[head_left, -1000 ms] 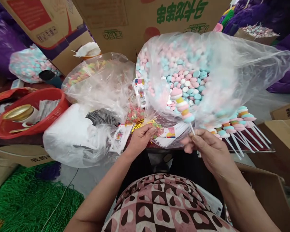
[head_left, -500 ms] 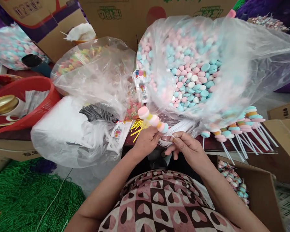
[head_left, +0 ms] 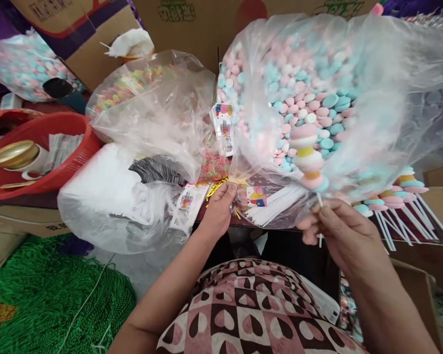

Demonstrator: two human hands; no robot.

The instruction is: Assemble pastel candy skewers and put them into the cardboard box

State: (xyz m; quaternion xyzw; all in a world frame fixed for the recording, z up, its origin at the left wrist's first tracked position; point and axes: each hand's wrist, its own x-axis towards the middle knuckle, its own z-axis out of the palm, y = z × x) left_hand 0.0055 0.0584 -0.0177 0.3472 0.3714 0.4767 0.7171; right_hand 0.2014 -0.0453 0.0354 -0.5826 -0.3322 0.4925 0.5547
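Candy skewer (head_left: 306, 160) stands nearly upright in the right hand (head_left: 343, 226), above the near edge of the desk (head_left: 273, 184) and in front of the open mouth of a big clear bag (head_left: 374, 105) of pink, white and blue sweets. Pink and white pieces top it, with yellow, pale and orange layers below and a blue piece lowest. The right grip is closed on its white stick, pinched between thumb and fingers, the stick's lower end poking out beneath them. To the left, the left hand (head_left: 220, 209) has thumb and fingers drawn together right beside a printed clear wrapper (head_left: 256, 195); whether this grip pinches the wrapper's edge, I cannot tell. Yellow ties (head_left: 217, 189) lie just behind that hand, and loose white sticks (head_left: 275, 209) lie between the two hands. At the right end, more candy skewers (head_left: 395, 196) rest with their sticks pointing over the near edge. On the far left side sit a clear bag of small coloured gummies (head_left: 118, 96) and, farther left, a red basket (head_left: 72, 169) holding a gold bowl (head_left: 13, 153).
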